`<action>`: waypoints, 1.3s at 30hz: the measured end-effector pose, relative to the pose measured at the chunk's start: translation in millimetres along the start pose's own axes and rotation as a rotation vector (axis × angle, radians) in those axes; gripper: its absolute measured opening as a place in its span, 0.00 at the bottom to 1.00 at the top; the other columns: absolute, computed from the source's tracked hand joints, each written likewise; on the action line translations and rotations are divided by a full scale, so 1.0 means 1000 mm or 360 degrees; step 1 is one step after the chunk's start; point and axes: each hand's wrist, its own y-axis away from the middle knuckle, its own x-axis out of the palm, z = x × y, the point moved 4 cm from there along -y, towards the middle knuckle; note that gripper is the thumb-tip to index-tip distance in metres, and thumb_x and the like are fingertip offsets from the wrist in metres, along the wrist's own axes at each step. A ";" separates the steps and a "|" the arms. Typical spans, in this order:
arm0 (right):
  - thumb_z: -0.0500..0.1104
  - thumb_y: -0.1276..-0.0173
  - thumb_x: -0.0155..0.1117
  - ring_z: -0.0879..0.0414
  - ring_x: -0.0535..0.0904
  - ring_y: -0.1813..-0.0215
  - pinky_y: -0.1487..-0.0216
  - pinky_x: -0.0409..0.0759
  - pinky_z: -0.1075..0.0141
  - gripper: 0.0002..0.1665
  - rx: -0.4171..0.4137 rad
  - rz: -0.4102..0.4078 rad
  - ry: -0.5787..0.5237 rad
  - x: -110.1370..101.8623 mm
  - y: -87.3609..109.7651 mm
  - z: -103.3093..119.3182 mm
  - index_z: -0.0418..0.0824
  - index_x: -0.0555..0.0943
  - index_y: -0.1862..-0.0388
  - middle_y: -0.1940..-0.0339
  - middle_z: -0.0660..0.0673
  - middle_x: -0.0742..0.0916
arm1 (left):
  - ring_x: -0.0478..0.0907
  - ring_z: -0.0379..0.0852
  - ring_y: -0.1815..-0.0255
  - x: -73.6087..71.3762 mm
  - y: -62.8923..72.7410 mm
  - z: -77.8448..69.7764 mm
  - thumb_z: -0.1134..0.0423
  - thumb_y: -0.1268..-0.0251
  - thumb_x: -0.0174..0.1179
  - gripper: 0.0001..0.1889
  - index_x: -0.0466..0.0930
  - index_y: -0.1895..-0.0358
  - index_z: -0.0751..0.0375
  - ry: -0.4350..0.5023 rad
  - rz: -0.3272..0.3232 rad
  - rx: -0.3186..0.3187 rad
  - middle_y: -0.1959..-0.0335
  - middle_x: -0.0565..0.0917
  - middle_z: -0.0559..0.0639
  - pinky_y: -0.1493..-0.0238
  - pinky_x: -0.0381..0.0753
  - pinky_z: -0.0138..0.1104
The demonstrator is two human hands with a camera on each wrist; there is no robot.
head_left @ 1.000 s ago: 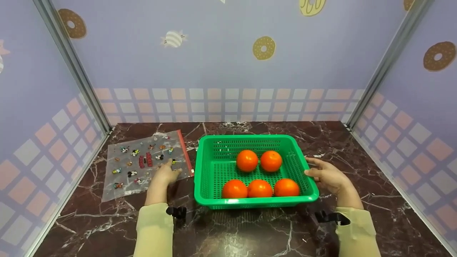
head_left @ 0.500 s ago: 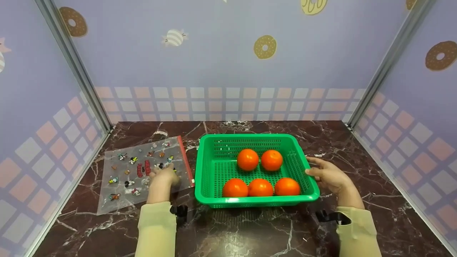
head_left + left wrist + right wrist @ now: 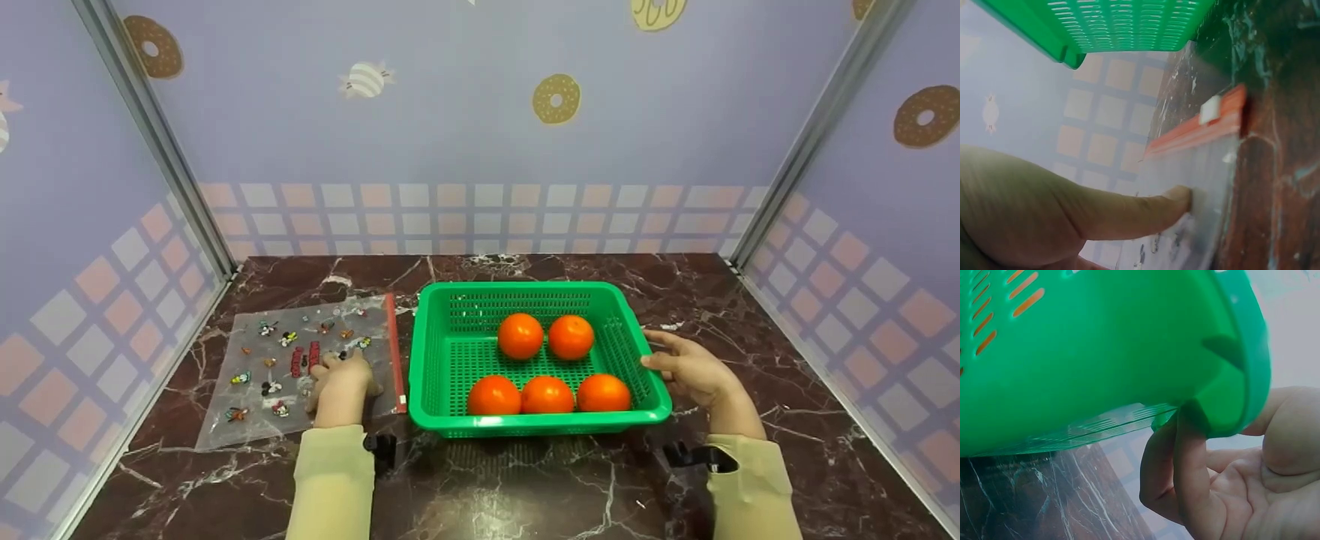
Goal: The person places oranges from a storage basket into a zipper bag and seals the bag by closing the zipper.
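- Nearest on my head view, I see two pale yellow sleeves (image 3: 334,480) over a dark red, white-veined surface (image 3: 525,499); a black clip (image 3: 384,450) sits at each cuff.
- I have the left hand (image 3: 343,381) resting on a clear zip bag (image 3: 296,386), which lies flat on the surface; its fingers look relaxed, grasping nothing, and my left wrist view shows the thumb straight, its tip against the plastic.
- I have the right hand (image 3: 694,369) at the right side of a green basket (image 3: 540,424); its fingers hook under the rim with the thumb above, gripping it.
- The basket stands just right of the bag's red zip strip (image 3: 395,349); inside, three orange fruits (image 3: 547,394) line the near wall, and two more sit side by side farther back.
- Farthest off, a lilac wall (image 3: 465,142) carries doughnuts and pink-and-white checks.
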 end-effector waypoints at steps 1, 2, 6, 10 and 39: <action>0.37 0.18 0.60 0.54 0.90 0.55 0.52 0.90 0.57 0.47 0.0000 0.0000 0.0000 0.000 0.000 0.000 0.30 0.45 0.13 0.48 0.43 0.88 | 0.39 0.85 0.21 0.000 0.000 0.000 0.59 0.25 0.66 0.47 0.45 0.13 0.62 -0.0005 0.0014 -0.0008 0.19 0.36 0.82 0.36 0.63 0.81; 0.37 0.18 0.60 0.54 0.90 0.54 0.52 0.90 0.57 0.47 -0.0002 0.0000 0.0000 0.000 0.000 0.000 0.29 0.45 0.13 0.47 0.42 0.88 | 0.39 0.85 0.21 0.000 0.002 0.000 0.60 0.26 0.68 0.47 0.47 0.13 0.62 -0.0007 0.0023 -0.0016 0.19 0.36 0.81 0.36 0.63 0.81; 0.38 0.18 0.61 0.55 0.89 0.54 0.52 0.90 0.57 0.47 -0.0010 0.0000 0.0003 0.000 0.000 0.001 0.29 0.45 0.13 0.46 0.42 0.86 | 0.33 0.86 0.20 -0.002 0.004 -0.001 0.61 0.29 0.72 0.47 0.53 0.15 0.65 -0.0002 0.0055 -0.0040 0.18 0.33 0.79 0.37 0.63 0.81; 0.37 0.18 0.60 0.54 0.90 0.55 0.52 0.90 0.57 0.47 -0.0010 0.0024 -0.0016 0.000 0.000 -0.001 0.29 0.45 0.13 0.49 0.44 0.88 | 0.36 0.88 0.21 -0.004 0.006 -0.002 0.62 0.32 0.74 0.48 0.54 0.16 0.68 -0.0026 0.0039 -0.0027 0.18 0.34 0.82 0.38 0.65 0.81; 0.37 0.18 0.60 0.52 0.90 0.53 0.50 0.90 0.56 0.48 -0.0024 0.0041 -0.0037 -0.001 0.001 -0.002 0.29 0.44 0.13 0.48 0.42 0.88 | 0.64 0.77 0.26 0.022 -0.013 -0.038 0.62 0.22 0.63 0.24 0.77 0.32 0.77 -0.0182 -0.0433 0.0368 0.23 0.62 0.80 0.42 0.81 0.67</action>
